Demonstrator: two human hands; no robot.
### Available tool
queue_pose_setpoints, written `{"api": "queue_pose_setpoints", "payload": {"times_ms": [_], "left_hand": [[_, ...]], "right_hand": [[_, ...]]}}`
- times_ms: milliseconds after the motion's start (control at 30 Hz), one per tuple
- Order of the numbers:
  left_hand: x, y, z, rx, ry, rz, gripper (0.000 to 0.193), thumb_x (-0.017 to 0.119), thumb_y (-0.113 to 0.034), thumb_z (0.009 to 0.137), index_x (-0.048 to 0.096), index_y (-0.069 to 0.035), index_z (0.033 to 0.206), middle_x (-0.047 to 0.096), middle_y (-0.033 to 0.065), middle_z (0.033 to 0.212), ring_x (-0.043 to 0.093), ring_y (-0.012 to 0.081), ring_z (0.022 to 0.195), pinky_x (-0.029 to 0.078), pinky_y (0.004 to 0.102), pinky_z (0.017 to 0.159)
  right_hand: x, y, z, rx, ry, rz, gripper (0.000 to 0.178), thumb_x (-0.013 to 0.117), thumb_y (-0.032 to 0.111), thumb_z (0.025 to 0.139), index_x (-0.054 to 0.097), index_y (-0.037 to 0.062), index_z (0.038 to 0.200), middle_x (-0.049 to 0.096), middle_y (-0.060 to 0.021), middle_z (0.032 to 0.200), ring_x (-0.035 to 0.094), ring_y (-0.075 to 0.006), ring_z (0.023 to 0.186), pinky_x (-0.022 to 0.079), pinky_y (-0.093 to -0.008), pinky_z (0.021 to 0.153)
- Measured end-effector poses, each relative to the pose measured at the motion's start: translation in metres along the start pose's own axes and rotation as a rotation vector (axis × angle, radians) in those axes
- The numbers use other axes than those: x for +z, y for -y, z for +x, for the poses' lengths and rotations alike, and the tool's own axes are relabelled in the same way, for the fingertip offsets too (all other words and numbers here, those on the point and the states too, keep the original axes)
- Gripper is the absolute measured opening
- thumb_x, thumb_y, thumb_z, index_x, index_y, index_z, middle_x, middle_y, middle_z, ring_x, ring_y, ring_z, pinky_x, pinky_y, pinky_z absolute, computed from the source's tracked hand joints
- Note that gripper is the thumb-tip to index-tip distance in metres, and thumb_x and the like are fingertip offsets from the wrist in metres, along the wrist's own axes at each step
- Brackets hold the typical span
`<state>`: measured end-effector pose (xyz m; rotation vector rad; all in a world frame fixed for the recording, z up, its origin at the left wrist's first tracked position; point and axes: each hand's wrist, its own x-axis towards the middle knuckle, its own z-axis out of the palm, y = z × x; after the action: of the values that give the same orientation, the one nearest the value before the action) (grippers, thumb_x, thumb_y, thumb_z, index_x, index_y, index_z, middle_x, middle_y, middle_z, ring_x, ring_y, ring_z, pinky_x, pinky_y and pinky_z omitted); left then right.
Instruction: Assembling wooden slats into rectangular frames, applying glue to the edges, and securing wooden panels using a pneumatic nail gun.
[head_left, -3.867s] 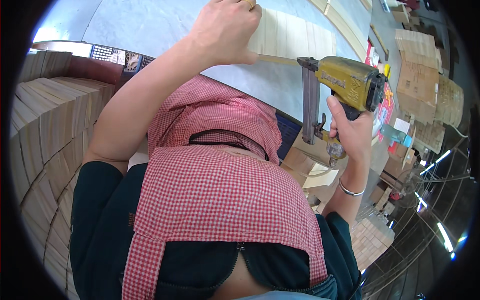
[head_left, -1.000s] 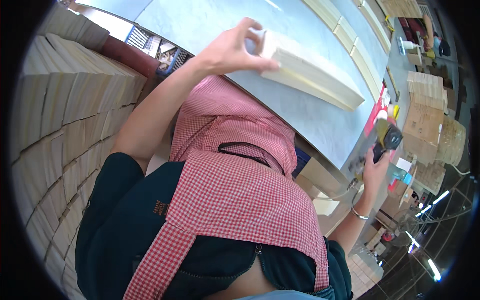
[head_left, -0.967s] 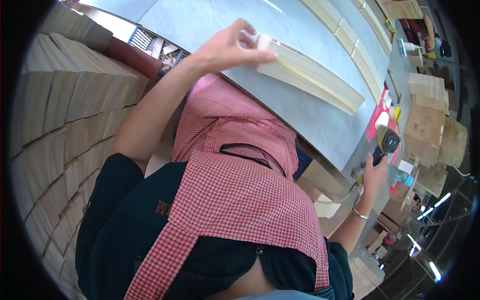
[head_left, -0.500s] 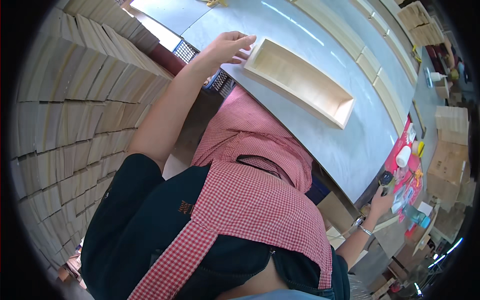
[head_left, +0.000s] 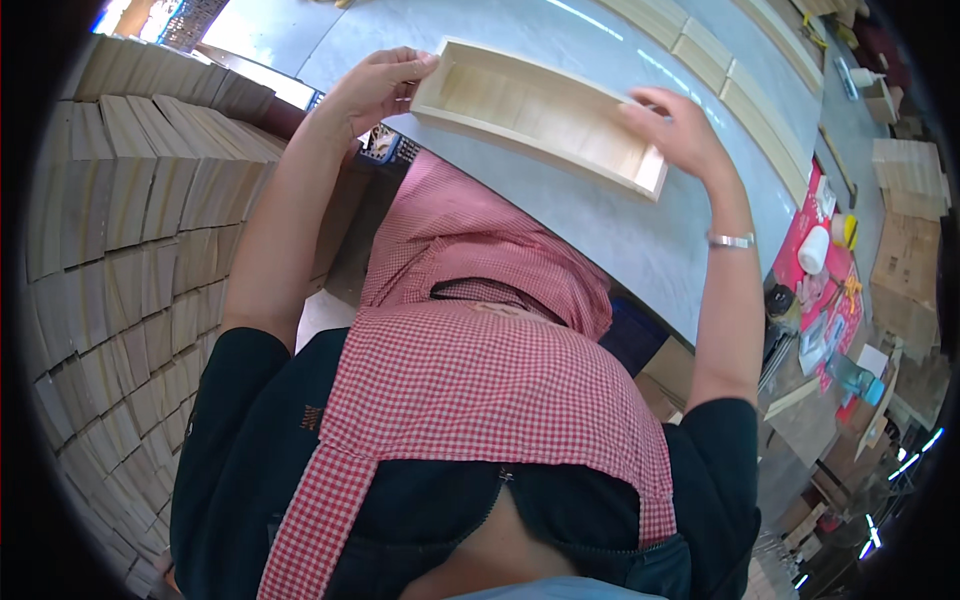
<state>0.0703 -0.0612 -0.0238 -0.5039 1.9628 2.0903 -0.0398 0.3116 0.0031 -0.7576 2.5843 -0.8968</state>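
Observation:
A long, shallow, open-topped wooden box (head_left: 540, 103) of pale wood sits slantwise over the near part of the grey-white table. My left hand (head_left: 378, 88) closes on its left end, thumb at the upper corner and fingers lower down. At the other end my right hand (head_left: 680, 135) grips the far rim near the right corner, its fingertips reaching over the edge. Nothing lies inside the box.
Stacked wooden boards (head_left: 130, 190) rise along my left. Long wooden strips (head_left: 705, 50) lie across the table's far side. To the right are a white bottle (head_left: 813, 250), yellow tape (head_left: 844, 231), a black-capped container (head_left: 779, 300) and a clear bottle (head_left: 855, 378).
My right hand has come from the cluttered right side, leaving the black-capped container, to the box's right end. My left hand remains at the left end, now closed on it.

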Motion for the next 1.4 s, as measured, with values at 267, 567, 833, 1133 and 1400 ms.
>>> {"api": "queue_pose_setpoints", "payload": {"times_ms": [267,567,833,1133,1400], "left_hand": [[0.008,0.005,-0.009,-0.011,-0.134,0.063,0.038,0.062,-0.038,0.102,0.065,-0.001,0.113,0.059,0.0082,0.096,0.055,0.0101,0.079,0.047,0.0214,0.072],[0.022,0.003,-0.007,-0.019,-0.475,0.32,0.047,0.069,-0.042,0.096,0.065,-0.001,0.117,0.062,0.0141,0.115,0.063,0.0241,0.091,0.052,0.0334,0.084],[0.203,0.025,-0.052,0.94,-0.273,1.265,0.039,0.079,-0.036,0.079,0.07,-0.01,0.105,0.066,0.0042,0.103,0.057,0.0227,0.111,0.038,0.0434,0.104],[0.205,0.048,-0.017,1.017,-0.136,1.08,0.028,0.078,-0.035,0.079,0.066,-0.011,0.085,0.056,0.0031,0.088,0.049,0.0224,0.094,0.033,0.0421,0.1],[0.203,0.048,-0.016,1.075,-0.09,1.065,0.034,0.072,-0.042,0.081,0.065,-0.009,0.083,0.053,0.006,0.087,0.048,0.0247,0.09,0.035,0.0417,0.095]], "right_hand": [[0.023,-0.009,0.027,-0.043,0.011,-0.27,0.041,0.072,0.034,0.088,0.05,0.0021,0.076,0.055,-0.0063,0.07,0.048,-0.0223,0.06,0.044,-0.0358,0.061],[0.023,0.01,0.021,0.139,-0.003,-0.401,0.041,0.074,0.047,0.082,0.071,0.0071,0.09,0.073,-0.0082,0.083,0.067,-0.0263,0.072,0.053,-0.0377,0.067],[0.034,0.006,0.019,0.322,-0.046,-0.345,0.042,0.066,0.047,0.086,0.076,0.0083,0.098,0.076,-0.0108,0.091,0.071,-0.0291,0.078,0.055,-0.039,0.07],[0.037,0.011,0.013,0.318,-0.105,-0.327,0.038,0.066,0.042,0.086,0.075,0.0059,0.091,0.075,-0.0116,0.086,0.071,-0.0292,0.074,0.055,-0.0392,0.068],[0.039,0.01,0.007,0.292,-0.193,-0.292,0.036,0.066,0.04,0.084,0.074,0.0048,0.085,0.074,-0.0127,0.082,0.069,-0.0301,0.07,0.055,-0.039,0.065]]}}
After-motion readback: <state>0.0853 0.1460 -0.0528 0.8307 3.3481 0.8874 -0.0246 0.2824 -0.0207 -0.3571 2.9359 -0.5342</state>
